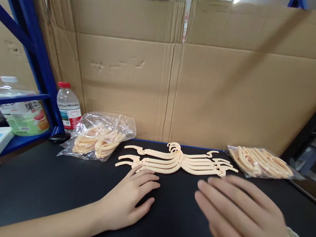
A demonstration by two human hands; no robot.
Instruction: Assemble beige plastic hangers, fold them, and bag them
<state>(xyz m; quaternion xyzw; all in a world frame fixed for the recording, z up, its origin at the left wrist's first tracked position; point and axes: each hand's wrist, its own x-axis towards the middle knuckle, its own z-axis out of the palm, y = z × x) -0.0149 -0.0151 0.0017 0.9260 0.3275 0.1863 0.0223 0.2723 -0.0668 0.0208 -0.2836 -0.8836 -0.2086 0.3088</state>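
**Inspector:** Where did the hands stand at this moment?

**Recorder:** Both lay open, gripping nothing. The left hand [130, 201] rested palm down on the dark surface [48, 189], its fingertips just touching the near edge of the hangers [177, 161]. The right hand [245, 221] was open with fingers extended, hovering or resting just short of the same pile; I could not tell whether it touched the surface.

**Inspector:** And the hangers themselves?

**Recorder:** A loose stack of cream plastic hangers lay flat at the middle of the surface, near the cardboard [169, 77] backing, hooks bunched at the centre and arms fanned to both sides. A crumpled bag [99, 137] holding more of them sat just beside the stack on the left; a flatter bag [263, 162] sat on the right.

**Inspector:** Your judgement on handling?

**Recorder:** In my judgement the arms were interlocked, so a pull at one end would likely drag the lot. Pressing the pile down with one hand while the other lifts the top piece by its hook seemed the sounder method.

**Inspector:** Any legible markings?

**Recorder:** A bottle [68, 108] with a red cap carried a red and blue label, too small to read. A larger container [22, 113] on the blue shelf [16, 98] showed fruit artwork and Chinese characters; I made out "果" only. The bags showed no print.
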